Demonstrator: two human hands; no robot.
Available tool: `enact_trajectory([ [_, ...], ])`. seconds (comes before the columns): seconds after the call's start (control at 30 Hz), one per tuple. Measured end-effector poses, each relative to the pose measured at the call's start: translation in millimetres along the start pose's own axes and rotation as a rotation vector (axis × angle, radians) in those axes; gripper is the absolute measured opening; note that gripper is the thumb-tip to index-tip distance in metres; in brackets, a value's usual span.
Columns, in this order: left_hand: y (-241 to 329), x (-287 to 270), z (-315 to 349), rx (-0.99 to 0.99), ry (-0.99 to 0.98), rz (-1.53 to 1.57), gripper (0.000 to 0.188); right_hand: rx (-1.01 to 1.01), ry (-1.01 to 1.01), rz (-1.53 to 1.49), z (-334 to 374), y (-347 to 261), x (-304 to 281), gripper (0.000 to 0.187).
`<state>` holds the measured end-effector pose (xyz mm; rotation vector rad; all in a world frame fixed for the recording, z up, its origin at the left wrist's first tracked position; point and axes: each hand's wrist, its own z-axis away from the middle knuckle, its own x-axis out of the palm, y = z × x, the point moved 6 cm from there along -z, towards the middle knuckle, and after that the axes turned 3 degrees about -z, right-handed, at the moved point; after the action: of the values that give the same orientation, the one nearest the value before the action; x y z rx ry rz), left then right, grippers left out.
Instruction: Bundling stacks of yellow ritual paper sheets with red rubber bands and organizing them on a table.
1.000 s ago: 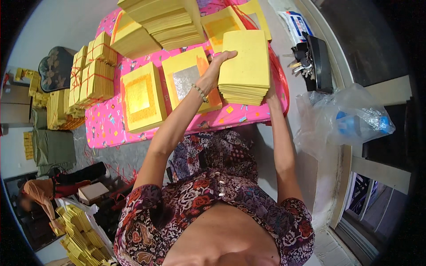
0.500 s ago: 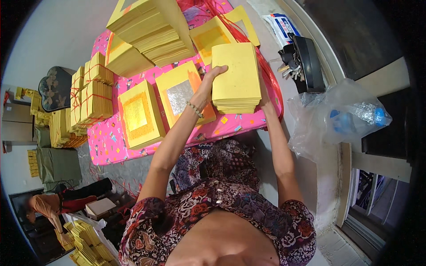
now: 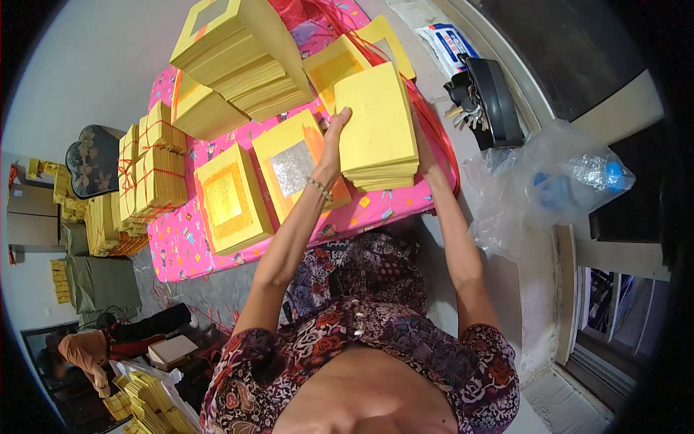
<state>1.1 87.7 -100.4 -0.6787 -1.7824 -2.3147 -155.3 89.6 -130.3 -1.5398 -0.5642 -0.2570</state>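
Note:
Between my hands stands a thick stack of yellow paper, near the front right of a table with a pink patterned cover. My left hand clasps its left side, with the thumb on the top sheet. On the right side, my right hand presses against it; its fingers are mostly hidden behind the stack. Left of it lie a paper stack with a silver square and another with a gold square.
Taller yellow stacks rise at the back. Bundles tied with red string stand at the left. Red strings run along the right edge, near a black case with keys and a clear plastic bag. Another person bends over at lower left.
The paper stack between my hands has shifted slightly left and turned a little, its top sheets now slanting. Both hands have moved with it. The whole view has also shifted slightly.

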Motion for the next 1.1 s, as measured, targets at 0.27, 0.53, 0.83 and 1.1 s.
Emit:
enact_trajectory([
  [0.27, -13.4, 37.6, -23.4, 0.047, -0.113, 0.102, 0.059, -0.114, 0.133, 0.220, 21.9, -31.0, -38.9, 0.072],
  [0.53, -31.2, 11.3, -20.2, 0.127, -0.030, 0.138, 0.061, -0.178, 0.140, 0.256, 24.2, -29.1, -33.0, 0.070],
  [0.83, -37.2, -5.0, -29.1, 0.175, -0.082, 0.232, 0.051, -0.106, 0.182, -0.043, 40.7, -24.6, -6.2, 0.067],
  [1.1, -31.5, 27.5, -7.7, 0.172, -0.052, 0.097, 0.045, -0.619, 0.135, 0.647, 62.5, -23.5, -25.9, 0.062],
])
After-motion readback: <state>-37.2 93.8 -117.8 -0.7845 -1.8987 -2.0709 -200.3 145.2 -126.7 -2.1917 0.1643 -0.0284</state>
